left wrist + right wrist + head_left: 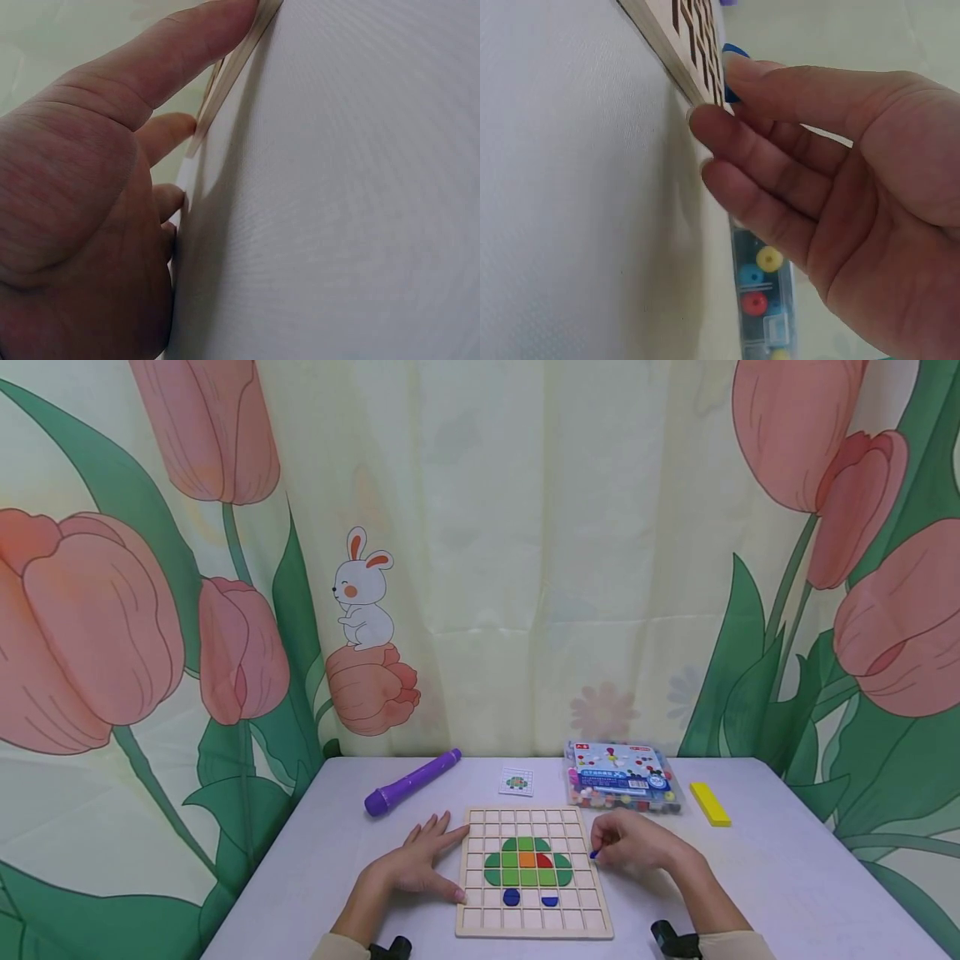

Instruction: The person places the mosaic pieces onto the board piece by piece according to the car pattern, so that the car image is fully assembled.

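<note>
A wooden grid board [534,933] lies on the table, bearing a shape of green pieces [519,877] with an orange square [527,859] and a red rounded piece [544,861] inside it. Below that shape sit a blue round [512,897] and a blue half-round piece [550,902]. My left hand [416,860] rests with spread fingers along the board's left edge, thumb touching its side. At the right edge, my right hand [637,842] pinches a small blue piece [735,51] between thumb and forefinger; its full shape is partly covered.
Behind the board stands a small pattern card [517,782], with a purple microphone-like stick [412,783] to its left. A clear box of colored beads [622,777] and a yellow bar [709,804] lie at the back right. A tulip-printed curtain [487,568] hangs behind the table.
</note>
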Tool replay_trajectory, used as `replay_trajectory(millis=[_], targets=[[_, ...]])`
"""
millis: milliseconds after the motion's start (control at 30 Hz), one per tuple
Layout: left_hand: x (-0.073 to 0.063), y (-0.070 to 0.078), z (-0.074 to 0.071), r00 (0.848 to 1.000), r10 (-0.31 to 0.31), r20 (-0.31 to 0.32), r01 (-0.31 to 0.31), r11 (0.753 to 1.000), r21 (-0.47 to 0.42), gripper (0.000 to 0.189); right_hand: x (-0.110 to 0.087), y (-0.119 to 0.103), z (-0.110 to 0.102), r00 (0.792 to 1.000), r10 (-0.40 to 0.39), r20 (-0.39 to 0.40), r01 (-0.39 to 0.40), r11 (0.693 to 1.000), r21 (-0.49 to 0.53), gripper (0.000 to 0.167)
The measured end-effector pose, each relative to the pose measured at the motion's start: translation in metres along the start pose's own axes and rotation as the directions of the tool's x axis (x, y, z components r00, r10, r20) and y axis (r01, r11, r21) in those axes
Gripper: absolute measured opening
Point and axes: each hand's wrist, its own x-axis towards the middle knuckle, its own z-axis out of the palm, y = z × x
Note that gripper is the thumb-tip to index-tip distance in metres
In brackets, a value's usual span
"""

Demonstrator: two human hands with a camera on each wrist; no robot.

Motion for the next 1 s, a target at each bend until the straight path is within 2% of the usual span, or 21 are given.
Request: replay_trajectory(millis=[267, 500, 833, 1000], targets=[[0.000, 0.001, 0.000, 1.000, -0.006, 0.002, 0.006, 1.000, 0.002, 0.111, 0.005, -0.010, 0.003, 0.997, -0.059, -0.045, 0.061, 0.998, 0.026, 0.006], [0.001, -0.001, 0.002, 1.000, -0.003, -0.004, 0.003, 1.000, 0.007, 0.111, 0.008, -0.019, 0.008, 0.990, -0.104, -0.090, 0.106, 0.994, 0.017, 0.011], [0.001, -0.001, 0.000, 1.000, -0.013, -0.003, 0.013, 1.000, 0.004, 0.111, 0.011, -0.028, 0.013, 0.986, -0.151, -0.065, 0.154, 0.987, 0.041, 0.011], [0.001, -0.001, 0.001, 1.000, -0.010, -0.004, 0.010, 1.000, 0.003, 0.111, 0.014, -0.033, 0.019, 0.988, -0.147, -0.055, 0.151, 0.985, 0.085, 0.013]])
